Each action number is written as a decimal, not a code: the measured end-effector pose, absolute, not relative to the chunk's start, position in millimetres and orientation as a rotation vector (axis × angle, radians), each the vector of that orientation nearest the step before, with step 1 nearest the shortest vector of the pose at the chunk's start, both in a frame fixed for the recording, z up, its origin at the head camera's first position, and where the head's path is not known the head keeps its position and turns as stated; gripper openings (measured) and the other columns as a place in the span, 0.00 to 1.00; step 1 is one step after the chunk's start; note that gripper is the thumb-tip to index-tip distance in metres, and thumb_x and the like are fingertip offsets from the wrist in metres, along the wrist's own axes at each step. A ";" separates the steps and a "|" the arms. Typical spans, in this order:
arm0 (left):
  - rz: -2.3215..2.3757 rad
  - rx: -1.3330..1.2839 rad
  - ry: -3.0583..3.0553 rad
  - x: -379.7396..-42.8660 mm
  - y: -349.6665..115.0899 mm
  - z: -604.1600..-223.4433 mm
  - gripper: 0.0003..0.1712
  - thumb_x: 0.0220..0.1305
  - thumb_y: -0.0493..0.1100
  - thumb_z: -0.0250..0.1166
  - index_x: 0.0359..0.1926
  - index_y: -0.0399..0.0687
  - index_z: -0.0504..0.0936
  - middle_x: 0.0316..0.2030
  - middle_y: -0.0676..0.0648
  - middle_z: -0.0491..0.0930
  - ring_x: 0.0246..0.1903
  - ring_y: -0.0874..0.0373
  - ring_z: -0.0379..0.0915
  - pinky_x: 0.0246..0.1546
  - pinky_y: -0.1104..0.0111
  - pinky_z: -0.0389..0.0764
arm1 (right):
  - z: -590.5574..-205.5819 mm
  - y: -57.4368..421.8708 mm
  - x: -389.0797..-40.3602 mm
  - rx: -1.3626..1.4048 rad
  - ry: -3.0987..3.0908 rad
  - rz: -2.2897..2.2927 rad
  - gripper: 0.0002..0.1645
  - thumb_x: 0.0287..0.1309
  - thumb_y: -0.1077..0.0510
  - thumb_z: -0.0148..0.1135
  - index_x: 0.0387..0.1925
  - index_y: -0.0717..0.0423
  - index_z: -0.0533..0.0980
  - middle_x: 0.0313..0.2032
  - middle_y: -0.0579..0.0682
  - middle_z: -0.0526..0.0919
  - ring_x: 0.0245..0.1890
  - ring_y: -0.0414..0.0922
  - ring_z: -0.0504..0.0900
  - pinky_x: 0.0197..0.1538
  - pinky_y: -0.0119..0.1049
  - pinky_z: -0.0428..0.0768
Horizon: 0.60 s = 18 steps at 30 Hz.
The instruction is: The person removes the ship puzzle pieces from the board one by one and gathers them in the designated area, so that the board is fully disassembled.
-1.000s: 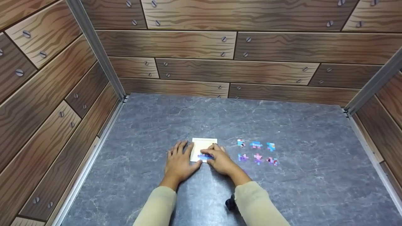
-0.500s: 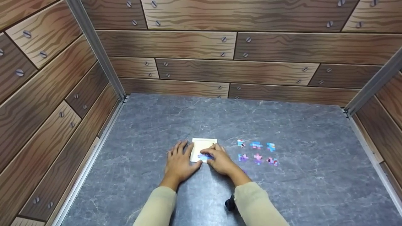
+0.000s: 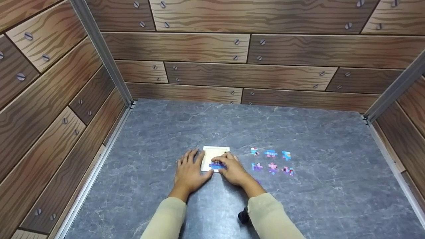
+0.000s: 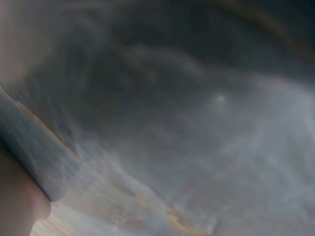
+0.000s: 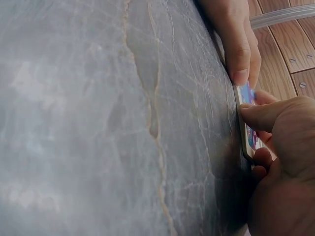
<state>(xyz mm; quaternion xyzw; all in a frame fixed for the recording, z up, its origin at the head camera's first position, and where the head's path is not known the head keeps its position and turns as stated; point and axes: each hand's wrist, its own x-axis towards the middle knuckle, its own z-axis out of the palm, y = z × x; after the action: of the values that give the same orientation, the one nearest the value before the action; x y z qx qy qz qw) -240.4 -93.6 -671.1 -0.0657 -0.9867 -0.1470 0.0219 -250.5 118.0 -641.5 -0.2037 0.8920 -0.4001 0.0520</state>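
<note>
A small pale wooden puzzle tray (image 3: pixel 214 152) lies on the grey table in the head view. Along its near edge sits a blue and purple jigsaw piece (image 3: pixel 215 165); whether it is one piece or several joined is too small to tell. My right hand (image 3: pixel 235 171) bends over the tray's near right corner, curled fingers and thumb on the jigsaw piece. Partly hidden, those fingertips meet it close to the tray's rim (image 5: pixel 241 129) in the right wrist view. My left hand (image 3: pixel 190 173) lies spread along the tray's left side, its thumb at the near edge. The left wrist view is blurred.
Right of the tray lie two rows of loose jigsaw pieces (image 3: pixel 272 167), with a purple bit of another near the right wrist. A black object (image 3: pixel 244 215) shows by the right sleeve. Wood-patterned walls (image 3: pixel 206 74) enclose the table at back and sides.
Both hands and the tray stay in place. The bright sheen seen on the blue piece half a second ago has dulled, and the right fingers have shifted very slightly.
</note>
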 end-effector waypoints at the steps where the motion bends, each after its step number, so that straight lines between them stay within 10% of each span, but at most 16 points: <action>1: -0.452 -0.205 -3.057 -240.3 -93.5 -670.7 0.53 0.66 0.83 0.56 0.84 0.66 0.65 0.83 0.46 0.63 0.84 0.40 0.55 0.78 0.34 0.63 | -641.5 118.1 -250.5 -0.619 2.715 -1.219 0.26 0.62 0.70 0.69 0.59 0.49 0.85 0.54 0.54 0.78 0.58 0.57 0.74 0.66 0.58 0.73; 18: -0.467 -0.190 -3.069 -239.9 -92.8 -669.6 0.53 0.65 0.83 0.57 0.84 0.67 0.64 0.84 0.46 0.62 0.85 0.39 0.54 0.78 0.32 0.61 | -643.0 119.5 -250.5 -0.641 2.700 -1.321 0.28 0.61 0.75 0.64 0.58 0.51 0.86 0.54 0.56 0.81 0.62 0.58 0.76 0.70 0.58 0.72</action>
<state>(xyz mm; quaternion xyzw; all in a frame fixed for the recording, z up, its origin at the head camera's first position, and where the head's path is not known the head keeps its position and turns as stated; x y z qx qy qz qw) -239.9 -92.8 -669.6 -0.0610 -0.9866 -0.1502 0.0158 -250.5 119.5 -643.0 -0.2085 0.8779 -0.4296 0.0343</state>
